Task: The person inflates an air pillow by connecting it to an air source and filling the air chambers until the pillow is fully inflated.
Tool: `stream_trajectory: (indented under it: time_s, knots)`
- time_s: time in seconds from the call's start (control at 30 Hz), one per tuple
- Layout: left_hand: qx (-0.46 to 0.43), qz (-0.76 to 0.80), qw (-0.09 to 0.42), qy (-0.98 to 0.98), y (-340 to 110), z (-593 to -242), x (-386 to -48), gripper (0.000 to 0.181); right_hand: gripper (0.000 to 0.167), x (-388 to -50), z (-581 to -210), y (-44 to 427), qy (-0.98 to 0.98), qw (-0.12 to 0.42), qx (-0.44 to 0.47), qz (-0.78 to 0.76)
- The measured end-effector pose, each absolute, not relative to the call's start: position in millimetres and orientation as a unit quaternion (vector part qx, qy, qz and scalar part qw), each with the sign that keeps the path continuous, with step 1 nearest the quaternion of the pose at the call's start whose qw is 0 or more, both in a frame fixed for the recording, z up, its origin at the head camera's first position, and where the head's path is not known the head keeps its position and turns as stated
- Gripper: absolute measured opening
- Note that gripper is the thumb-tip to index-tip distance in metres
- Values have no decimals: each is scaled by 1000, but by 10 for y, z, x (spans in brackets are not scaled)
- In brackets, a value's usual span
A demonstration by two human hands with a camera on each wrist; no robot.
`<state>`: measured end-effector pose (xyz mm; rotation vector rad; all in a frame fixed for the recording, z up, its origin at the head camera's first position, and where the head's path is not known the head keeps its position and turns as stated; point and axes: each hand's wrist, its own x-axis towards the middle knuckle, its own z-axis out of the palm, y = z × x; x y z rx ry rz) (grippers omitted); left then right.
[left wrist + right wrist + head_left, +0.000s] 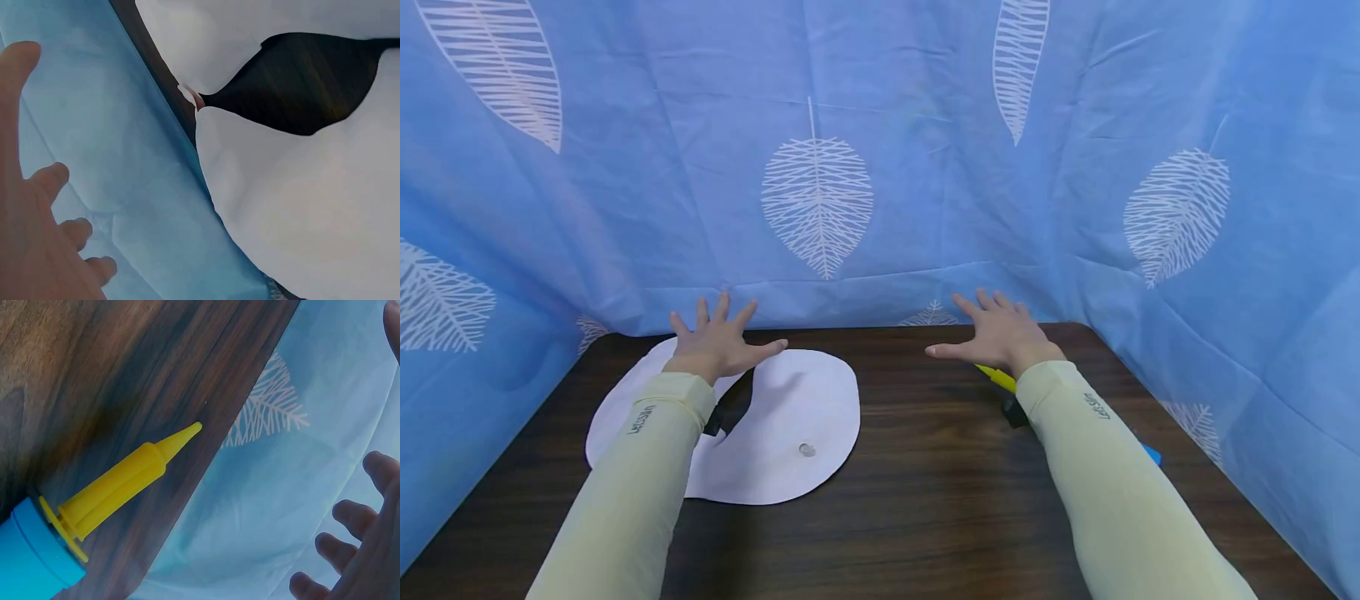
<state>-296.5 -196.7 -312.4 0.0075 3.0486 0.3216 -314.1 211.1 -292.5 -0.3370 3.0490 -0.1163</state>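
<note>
A flat white ring-like piece (808,400) with a gap in its rim lies at the left of the table; a small round clear spot shows on it. Above its far part my left hand (717,343) is held with fingers spread, holding nothing. On the right, my right hand (996,333), fingers also spread, is over the far part of the table near a pump with a yellow nozzle (115,487) and blue body (37,556). In the head view the right sleeve hides most of that pump.
Dark wooden table (910,500) with its far edge just beyond the hands. Blue curtain (925,208) with white leaf prints hangs behind and along both sides. Part of a blue thing (1152,454) shows beside the right sleeve.
</note>
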Motion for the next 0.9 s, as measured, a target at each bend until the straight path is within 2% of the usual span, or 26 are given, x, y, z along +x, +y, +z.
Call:
stream_trajectory:
  time_s: [0.9]
  knots:
    - [57, 87, 33, 994, -2076, -3142, -2857, 105, 114, -3152, -3052, 1890, 982, 18, -157, -107]
